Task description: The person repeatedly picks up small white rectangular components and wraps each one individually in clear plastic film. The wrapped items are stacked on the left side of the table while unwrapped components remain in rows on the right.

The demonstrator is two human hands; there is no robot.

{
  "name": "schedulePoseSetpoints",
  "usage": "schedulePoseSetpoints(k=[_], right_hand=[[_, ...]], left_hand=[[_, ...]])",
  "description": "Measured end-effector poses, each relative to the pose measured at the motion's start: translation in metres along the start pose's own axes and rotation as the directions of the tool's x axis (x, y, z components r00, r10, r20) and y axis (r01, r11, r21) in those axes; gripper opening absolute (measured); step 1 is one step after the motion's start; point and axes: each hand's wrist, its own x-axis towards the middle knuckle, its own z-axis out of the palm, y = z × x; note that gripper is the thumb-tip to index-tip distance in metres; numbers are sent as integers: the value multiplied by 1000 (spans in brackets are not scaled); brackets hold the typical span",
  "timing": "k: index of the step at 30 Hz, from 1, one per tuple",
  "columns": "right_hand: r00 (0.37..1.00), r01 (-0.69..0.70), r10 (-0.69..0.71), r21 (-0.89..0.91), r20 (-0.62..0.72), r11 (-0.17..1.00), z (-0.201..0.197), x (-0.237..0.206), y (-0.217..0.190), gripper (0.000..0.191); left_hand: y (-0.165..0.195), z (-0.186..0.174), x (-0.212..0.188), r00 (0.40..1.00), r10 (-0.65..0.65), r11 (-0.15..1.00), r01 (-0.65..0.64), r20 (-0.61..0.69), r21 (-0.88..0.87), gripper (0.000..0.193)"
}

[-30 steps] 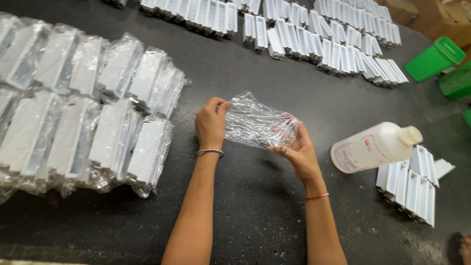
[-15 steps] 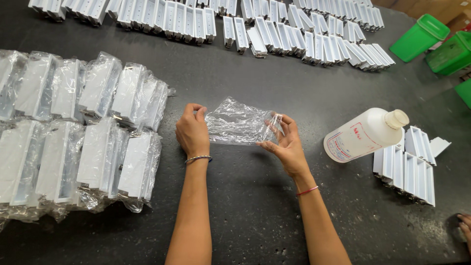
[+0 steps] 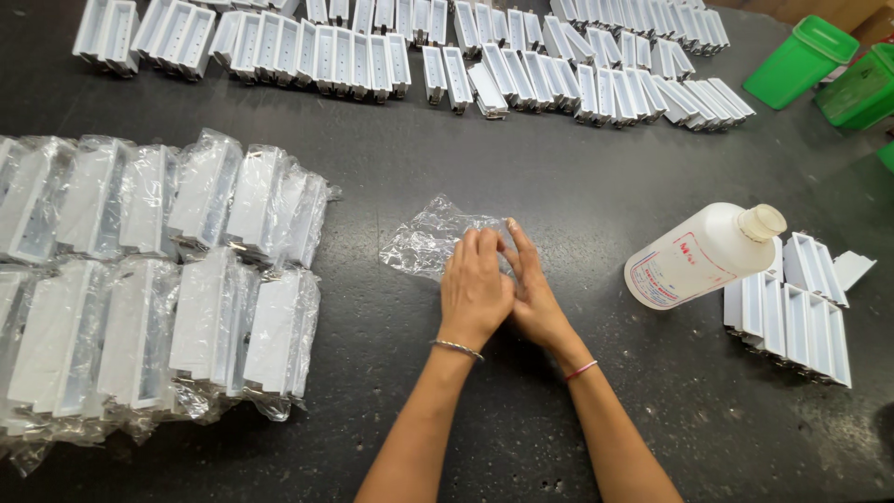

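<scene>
A crumpled clear plastic bag [image 3: 428, 240] lies flat on the dark table [image 3: 577, 196] in the middle of the view. My left hand [image 3: 473, 291] presses down on the bag's right part with fingers together. My right hand [image 3: 533, 289] lies right beside it, touching it, its fingers stretched over the bag's right edge. Both palms face down. A thin bangle circles my left wrist and a red band my right.
Bagged white channel-shaped parts [image 3: 158, 279] lie in two rows at the left. Unbagged white parts [image 3: 484, 65] line the far side, and a few [image 3: 801, 307] sit at the right under a tilted white bottle [image 3: 703, 256]. Green bins [image 3: 819, 65] stand far right.
The bag was held up and stretched between both hands; now it lies on the table with both hands brought together on top of it.
</scene>
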Motion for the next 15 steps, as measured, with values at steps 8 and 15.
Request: schedulePoseSetpoints(k=[8, 15], right_hand=[[904, -142, 179, 121, -388, 982, 3, 18, -9, 38], [984, -75, -1, -423, -176, 903, -6, 139, 1, 30]], left_hand=[[-62, -20, 21, 953, -180, 983, 186, -244, 0, 15], [-91, -14, 44, 938, -185, 982, 183, -294, -33, 32]])
